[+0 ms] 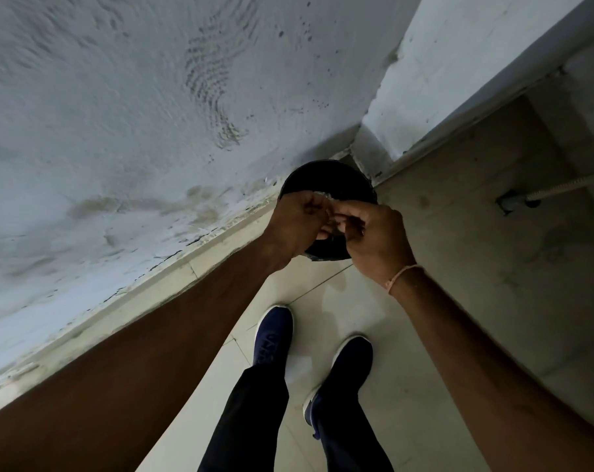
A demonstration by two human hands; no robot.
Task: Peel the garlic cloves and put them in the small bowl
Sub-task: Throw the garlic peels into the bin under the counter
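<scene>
A round black container (326,178) is seen on the floor (350,301) in the wall corner; its contents cannot be made out. Above it, a small pale garlic clove (329,218) is pinched between the curled fingers of the left hand (299,226) and right hand (373,233), both arms outstretched.

Two hands, the left hand (297,221) and the right hand (373,233); one black bin (329,182); two blue shoes (273,335); one wrist thread (399,277); one hose (567,189).

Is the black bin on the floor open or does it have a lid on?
Open, it seems: the black bin shows a dark hollow inside its rim, no lid visible. Both hands hide part.
</scene>
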